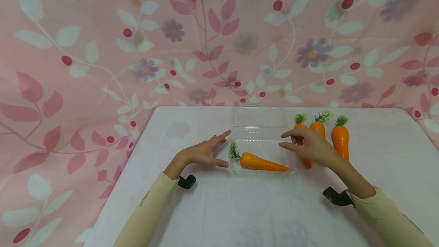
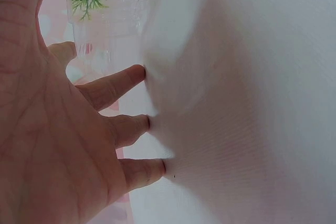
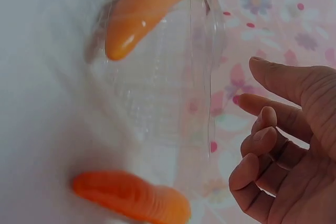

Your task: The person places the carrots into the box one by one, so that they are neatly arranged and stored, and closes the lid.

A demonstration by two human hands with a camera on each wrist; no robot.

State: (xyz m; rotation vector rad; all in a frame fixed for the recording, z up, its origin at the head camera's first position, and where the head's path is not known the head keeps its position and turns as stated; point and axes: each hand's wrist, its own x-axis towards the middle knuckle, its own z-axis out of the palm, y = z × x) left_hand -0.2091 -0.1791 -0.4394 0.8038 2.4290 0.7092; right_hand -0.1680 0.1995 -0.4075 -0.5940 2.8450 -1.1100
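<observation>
An orange toy carrot [image 1: 262, 162] with green leaves lies in the base of a clear plastic box [image 1: 264, 145], its leafy end at the left. The box's hinged lid [image 1: 258, 118] is folded back behind the base. My left hand [image 1: 204, 153] is at the box's left side with fingers spread, holding nothing; its fingertips [image 2: 140, 72] rest on or close to the white cloth. Over the box's right edge hovers my right hand [image 1: 310, 144], thumb and forefinger extended apart, the other fingers loosely curled, nothing held. Behind and below it a second carrot [image 1: 306, 162] is partly hidden.
Two more carrots, a middle one [image 1: 319, 127] and a right one [image 1: 340, 138], lie right of the box, leaves pointing away. A white cloth covers the table [image 1: 212, 209]. Behind its far edge hangs a pink floral curtain [image 1: 219, 68].
</observation>
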